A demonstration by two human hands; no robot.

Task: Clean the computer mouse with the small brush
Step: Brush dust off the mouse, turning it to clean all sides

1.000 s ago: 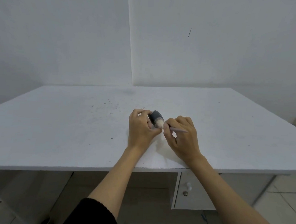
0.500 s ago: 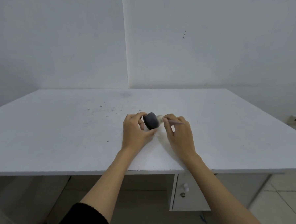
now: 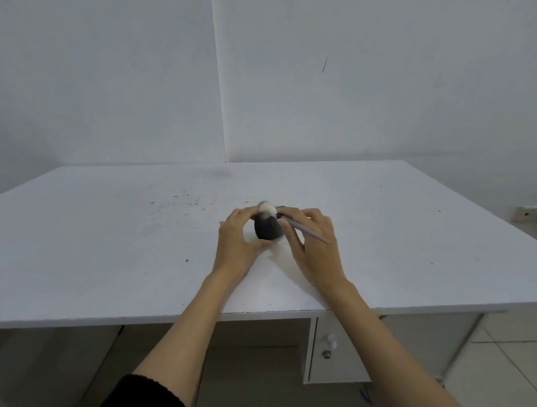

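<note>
Head view. Computer mouse [image 3: 268, 233] resting on the white counter [image 3: 103, 241], near its middle, dark body with long axis running away from the camera, narrow end nearest. Left hand [image 3: 238, 243] just left of the mouse, grip narrow: thumb against the near end, fingers curled round the far left side, steadying it against the counter. Right hand [image 3: 313, 247] just right of the mouse, grip closed on the small brush [image 3: 303, 231], pinched along the pale handle. Handle slanting from the right hand up and left across the mouse's right flank; white bristle head blurred, sitting at the far end of the mouse, appearing to touch it.

Judged step: brushing in progress at the far end. Brush axis crossing the mouse's long axis at an angle, so the likely next stroke calls for a draw along that axis toward the near end. Both hands equally near the mouse. Dark specks scattered on the counter, left of and beyond the mouse.
</note>
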